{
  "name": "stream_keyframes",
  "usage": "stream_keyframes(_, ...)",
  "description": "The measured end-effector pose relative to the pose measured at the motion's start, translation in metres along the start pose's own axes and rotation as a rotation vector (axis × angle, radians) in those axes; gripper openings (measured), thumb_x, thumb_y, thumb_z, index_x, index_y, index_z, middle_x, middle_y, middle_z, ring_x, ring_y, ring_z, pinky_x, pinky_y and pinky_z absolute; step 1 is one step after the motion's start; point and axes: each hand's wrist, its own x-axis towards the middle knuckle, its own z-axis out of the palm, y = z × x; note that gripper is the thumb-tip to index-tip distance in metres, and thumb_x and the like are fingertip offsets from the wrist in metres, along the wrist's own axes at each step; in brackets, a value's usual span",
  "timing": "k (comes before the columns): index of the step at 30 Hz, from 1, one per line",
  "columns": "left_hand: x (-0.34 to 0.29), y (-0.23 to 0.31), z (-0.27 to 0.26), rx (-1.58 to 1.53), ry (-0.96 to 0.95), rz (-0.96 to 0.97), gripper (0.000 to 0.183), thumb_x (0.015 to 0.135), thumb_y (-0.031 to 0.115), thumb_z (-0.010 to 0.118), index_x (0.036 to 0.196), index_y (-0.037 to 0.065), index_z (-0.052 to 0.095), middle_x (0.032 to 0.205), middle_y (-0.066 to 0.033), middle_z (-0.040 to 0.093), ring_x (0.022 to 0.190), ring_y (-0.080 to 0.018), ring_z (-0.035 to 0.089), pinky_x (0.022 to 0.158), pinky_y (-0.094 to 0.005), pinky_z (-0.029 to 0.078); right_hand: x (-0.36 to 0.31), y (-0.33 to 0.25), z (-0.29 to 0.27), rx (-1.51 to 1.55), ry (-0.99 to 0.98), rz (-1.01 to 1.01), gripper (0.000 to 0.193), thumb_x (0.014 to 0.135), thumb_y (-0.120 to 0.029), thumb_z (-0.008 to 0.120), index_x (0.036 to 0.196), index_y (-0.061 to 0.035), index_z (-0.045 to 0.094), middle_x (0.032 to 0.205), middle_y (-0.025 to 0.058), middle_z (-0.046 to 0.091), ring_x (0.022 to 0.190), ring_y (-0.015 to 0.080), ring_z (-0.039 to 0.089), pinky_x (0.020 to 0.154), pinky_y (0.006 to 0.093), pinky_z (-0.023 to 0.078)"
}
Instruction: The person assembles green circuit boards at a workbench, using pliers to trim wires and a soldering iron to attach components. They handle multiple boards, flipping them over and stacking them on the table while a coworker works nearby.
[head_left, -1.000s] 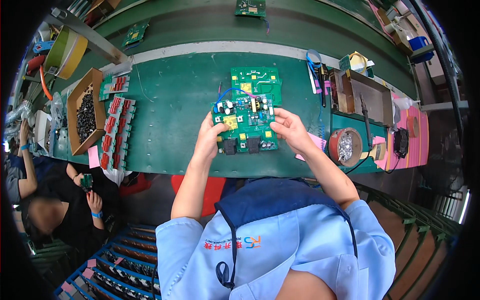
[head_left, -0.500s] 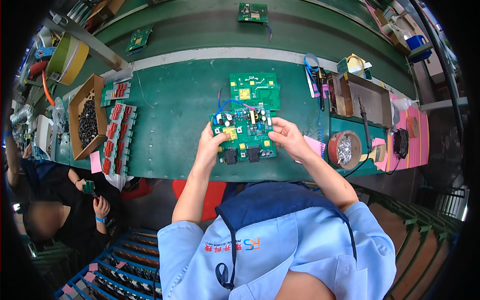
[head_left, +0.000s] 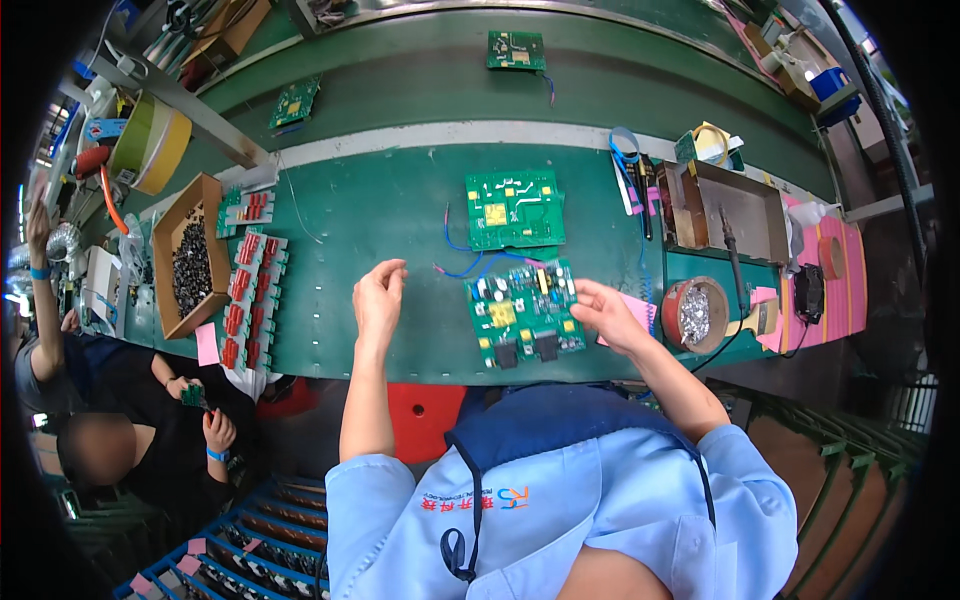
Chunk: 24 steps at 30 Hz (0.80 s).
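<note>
A populated green circuit board (head_left: pixel 525 312), with black blocks along its near edge and yellow patches, lies tilted slightly on the green bench in front of me. My right hand (head_left: pixel 608 314) pinches its right edge between thumb and fingers. Off to the board's left, my left hand (head_left: pixel 378 305) is above the bench, fingers loosely bent and apart from the thumb, with nothing visible in it. Just beyond the held board is another green board (head_left: pixel 515 210), solder side up, apparently on top of a further one. Blue wires (head_left: pixel 465 270) trail from the boards toward the left.
Left are a cardboard box (head_left: pixel 215 250) of small dark parts and racks of red components (head_left: pixel 245 300). Right stand a round tub (head_left: pixel 697 312) of metallic scraps, a soldering iron (head_left: pixel 732 240) and a metal tray (head_left: pixel 740 215). A co-worker (head_left: pixel 150 440) sits at lower left.
My left hand has let go of the board and moved left. The board has shifted right and nearer, tilting a little, with my right hand still at its edge.
</note>
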Motion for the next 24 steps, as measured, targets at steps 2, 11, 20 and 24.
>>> stream_keyframes(2, 0.016, 0.006, 0.003, 0.031, 0.051, 0.094, 0.017, 0.076, 0.016, 0.052, 0.083, 0.003, 0.061, 0.075, -0.0107, 0.061, 0.068, -0.0173, 0.059, 0.062, -0.0282, 0.044, -0.007, 0.013, -0.004, 0.021, 0.022, 0.033, 0.029, 0.081, -0.004, 0.045, 0.11, -0.004, 0.043, 0.095, 0.0017, 0.057, 0.079, 0.0068, 0.053, 0.063, 0.0197, 0.042)
stream_keyframes(11, 0.125, 0.068, 0.06, -0.114, -0.132, 0.319, 0.02, 0.073, 0.016, 0.054, 0.084, 0.001, 0.059, 0.08, -0.0105, 0.062, 0.075, -0.0163, 0.059, 0.066, -0.027, 0.045, -0.019, 0.055, -0.01, -0.635, 0.308, -0.014, 0.034, 0.074, -0.005, 0.051, 0.107, 0.0019, 0.043, 0.084, 0.012, 0.058, 0.073, 0.0213, 0.057, 0.061, 0.0314, 0.044)
stream_keyframes(20, 0.26, 0.115, 0.16, -0.521, -0.358, -0.156, 0.033, 0.075, 0.016, 0.054, 0.106, 0.004, 0.049, 0.085, -0.0043, 0.056, 0.073, -0.0124, 0.052, 0.059, -0.0285, 0.044, -0.02, 0.056, 0.004, -1.237, 0.033, -0.661, 0.059, 0.06, -0.03, 0.065, 0.111, -0.0082, 0.043, 0.109, 0.0147, 0.043, 0.104, 0.0293, 0.042, 0.084, 0.0423, 0.035)
stream_keyframes(24, 0.307, 0.135, 0.204, -0.727, -0.336, -0.291, 0.046, 0.078, 0.013, 0.049, 0.119, 0.0, 0.032, 0.099, -0.0132, 0.051, 0.086, -0.0232, 0.053, 0.066, -0.0346, 0.046, -0.015, 0.078, -0.004, -1.408, -0.032, -0.587, 0.049, 0.068, -0.029, 0.057, 0.112, -0.013, 0.044, 0.115, 0.0123, 0.042, 0.107, 0.0259, 0.041, 0.088, 0.039, 0.033)
